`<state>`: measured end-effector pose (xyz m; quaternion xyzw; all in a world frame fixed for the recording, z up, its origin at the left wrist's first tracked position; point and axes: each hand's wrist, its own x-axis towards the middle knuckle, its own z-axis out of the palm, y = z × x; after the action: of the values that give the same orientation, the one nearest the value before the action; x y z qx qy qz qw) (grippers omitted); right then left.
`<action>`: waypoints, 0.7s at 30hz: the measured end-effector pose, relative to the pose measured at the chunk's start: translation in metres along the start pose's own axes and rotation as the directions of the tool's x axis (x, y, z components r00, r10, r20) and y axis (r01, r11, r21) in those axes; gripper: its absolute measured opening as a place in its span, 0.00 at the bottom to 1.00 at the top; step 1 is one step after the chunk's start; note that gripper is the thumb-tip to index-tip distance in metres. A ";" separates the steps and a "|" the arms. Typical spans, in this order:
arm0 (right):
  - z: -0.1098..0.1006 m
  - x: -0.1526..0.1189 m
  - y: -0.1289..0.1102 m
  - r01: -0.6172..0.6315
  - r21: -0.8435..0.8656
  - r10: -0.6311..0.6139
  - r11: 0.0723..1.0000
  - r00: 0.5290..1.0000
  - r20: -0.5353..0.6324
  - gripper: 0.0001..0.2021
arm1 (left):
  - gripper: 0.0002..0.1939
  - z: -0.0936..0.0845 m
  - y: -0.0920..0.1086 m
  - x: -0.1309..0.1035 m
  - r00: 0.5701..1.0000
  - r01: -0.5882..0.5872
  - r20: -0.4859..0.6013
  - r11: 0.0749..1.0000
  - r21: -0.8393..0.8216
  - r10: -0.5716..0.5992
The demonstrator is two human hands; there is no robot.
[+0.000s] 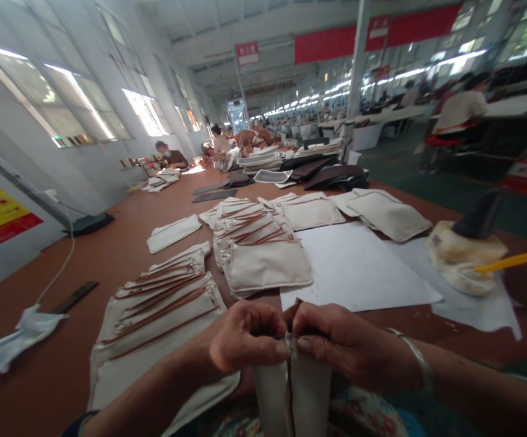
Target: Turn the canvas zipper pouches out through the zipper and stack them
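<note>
Both hands meet at the front edge of the brown table, at the bottom centre. My left hand (247,337) pinches the top of a cream fabric piece (270,394) between thumb and fingers. From the other side, my right hand (340,343) grips the same top edge, its thumb beside my left thumb. A dark brown strip runs down the middle of the piece, which hangs over my lap. Left of it lies a fanned stack of cream pieces with brown strips (154,346). Another such stack (267,264) sits just beyond my hands.
White paper sheets (358,267) lie right of centre. A cream cloth bundle with a dark object and a yellow tool (513,262) is at the right. A dark flat bar (76,297) and white cloth (15,343) are left. People sit farther back.
</note>
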<state>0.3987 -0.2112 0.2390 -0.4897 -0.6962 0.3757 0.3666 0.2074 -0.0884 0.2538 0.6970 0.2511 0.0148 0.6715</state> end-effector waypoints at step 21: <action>0.003 0.014 0.009 -0.199 0.179 0.213 0.964 0.975 -0.064 0.09 | 0.18 -0.006 0.006 0.011 0.992 0.000 0.129 0.998 -0.063 0.008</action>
<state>0.3962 -0.1961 0.2323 -0.5412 -0.5909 0.4497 0.3946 0.2168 -0.0787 0.2561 0.6756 0.2050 -0.0209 0.7079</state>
